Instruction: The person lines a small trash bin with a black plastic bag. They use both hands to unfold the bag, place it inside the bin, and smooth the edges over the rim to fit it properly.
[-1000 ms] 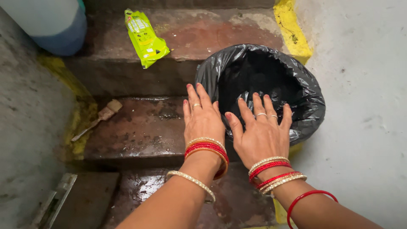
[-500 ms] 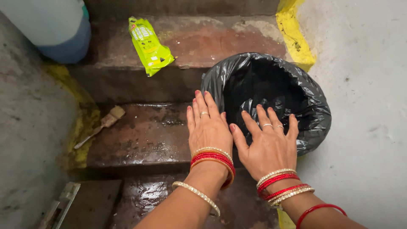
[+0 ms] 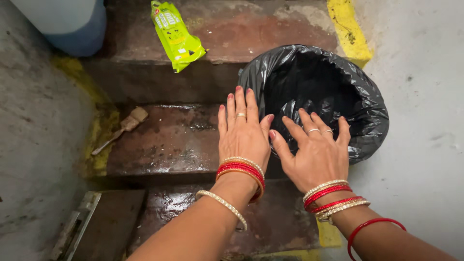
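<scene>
My left hand (image 3: 243, 133) is held flat with fingers apart over the wet brown step (image 3: 164, 140), just left of a bin lined with a black plastic bag (image 3: 319, 92). My right hand (image 3: 314, 150) is spread open against the near rim of that bag. Neither hand holds anything. Both wrists wear red and pearl-coloured bangles, and both hands carry rings. A bright green snack packet (image 3: 175, 35) lies on the upper step, well beyond my fingers.
A blue and white barrel (image 3: 67, 21) stands at the top left. A small wooden-handled brush (image 3: 118, 129) lies at the left end of the middle step. Grey walls flank the stairs, with yellow painted edges (image 3: 345, 29). A metal frame (image 3: 77, 227) sits at lower left.
The view has shifted slightly, so the bin and steps sit lower and more to the right. Both hands stay spread and empty, still near the bag's rim.
</scene>
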